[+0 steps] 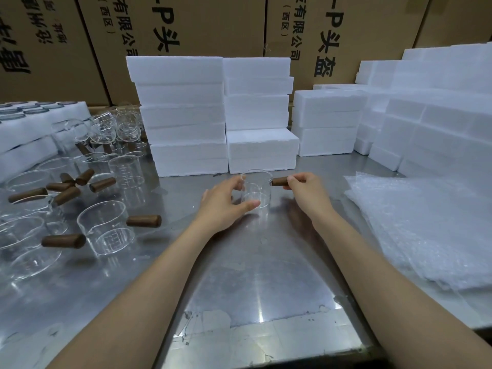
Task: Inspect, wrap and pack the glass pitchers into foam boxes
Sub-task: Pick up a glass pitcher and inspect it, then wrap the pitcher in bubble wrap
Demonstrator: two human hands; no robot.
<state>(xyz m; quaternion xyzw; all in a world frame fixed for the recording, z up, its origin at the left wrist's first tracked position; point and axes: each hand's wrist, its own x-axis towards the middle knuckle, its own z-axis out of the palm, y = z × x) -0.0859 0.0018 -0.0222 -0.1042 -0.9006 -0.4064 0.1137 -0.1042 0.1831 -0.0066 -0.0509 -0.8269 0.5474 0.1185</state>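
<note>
Head view: mid-table (255,283), the left hand (226,202) cups a glass pitcher (257,191) between curled fingers and thumb; the right hand (306,186) pinches its wooden handle (279,181). More pitchers (106,230) stand left, bubble wrap (426,230) right, foam boxes (186,115) behind.
</note>
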